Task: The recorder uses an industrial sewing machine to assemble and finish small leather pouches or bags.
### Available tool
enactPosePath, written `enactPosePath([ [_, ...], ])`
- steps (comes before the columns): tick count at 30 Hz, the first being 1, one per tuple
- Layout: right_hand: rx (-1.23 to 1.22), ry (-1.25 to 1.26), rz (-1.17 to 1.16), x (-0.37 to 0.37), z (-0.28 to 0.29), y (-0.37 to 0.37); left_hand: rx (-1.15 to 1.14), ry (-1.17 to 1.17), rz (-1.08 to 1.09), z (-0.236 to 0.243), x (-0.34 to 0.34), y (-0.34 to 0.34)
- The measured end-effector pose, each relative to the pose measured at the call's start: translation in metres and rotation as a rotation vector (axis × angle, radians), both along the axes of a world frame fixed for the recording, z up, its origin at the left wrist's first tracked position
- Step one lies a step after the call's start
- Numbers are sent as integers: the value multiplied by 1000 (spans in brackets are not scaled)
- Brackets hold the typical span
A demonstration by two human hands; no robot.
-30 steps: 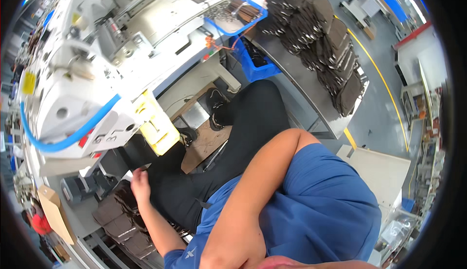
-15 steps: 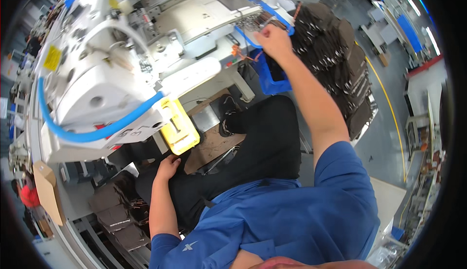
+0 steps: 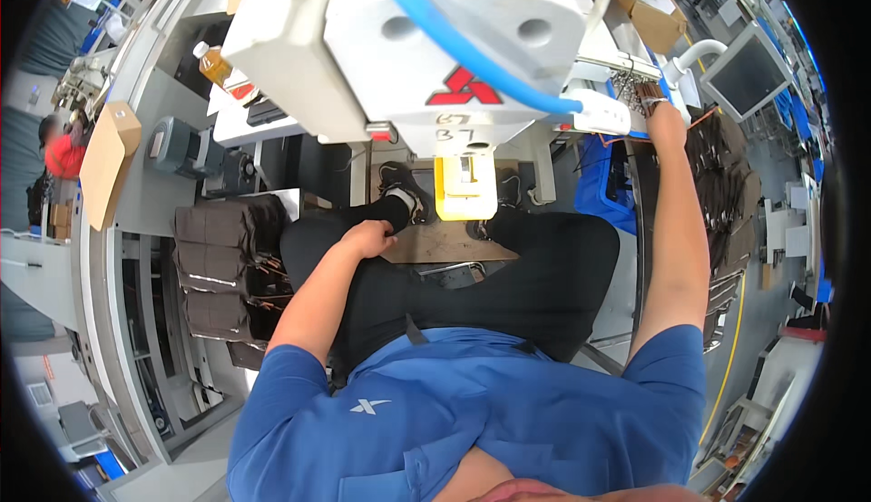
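My left hand (image 3: 367, 239) rests on my left thigh, its fingers loosely laid out and nothing in them. Far to the right, my right arm stretches out to a blue-rimmed tray (image 3: 639, 124) beside the machine. My right hand (image 3: 668, 127) is over the tray's near edge, fingertips at some small brown pieces (image 3: 649, 92). Its fingers are mostly hidden, so I cannot make out whether they grip anything. Small metal parts (image 3: 626, 83) lie in the tray next to the brown pieces. The white industrial sewing machine (image 3: 363, 67) stands in front of me, with a yellow part (image 3: 465, 203) below its head.
A thick blue hose (image 3: 454, 44) curves over the machine. Stacks of dark fabric pieces stand left (image 3: 231, 239) and right (image 3: 726, 180) of me. A blue bin (image 3: 592, 185) sits below the tray. A monitor (image 3: 748, 71) is at the far right, a bottle (image 3: 210, 62) at the left.
The view has swung, so the machine now appears centred before me. My right hand remains at the tray and now has its fingertips at the brown pieces. My left hand stays by my thigh.
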State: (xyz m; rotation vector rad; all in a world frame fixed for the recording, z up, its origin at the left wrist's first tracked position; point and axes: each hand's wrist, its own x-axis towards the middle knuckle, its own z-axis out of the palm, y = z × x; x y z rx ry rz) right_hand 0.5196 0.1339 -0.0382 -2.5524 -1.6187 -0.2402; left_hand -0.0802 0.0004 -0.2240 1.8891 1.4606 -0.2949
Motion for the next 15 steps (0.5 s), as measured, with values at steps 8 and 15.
enactPosePath([
  [8, -49, -187, 160, 9, -1, -17, 8, -12, -8, -4, -2, -8],
  [15, 395, 804, 285, -100, -12, -141, 205, -245, -12, 58, 22, -38],
])
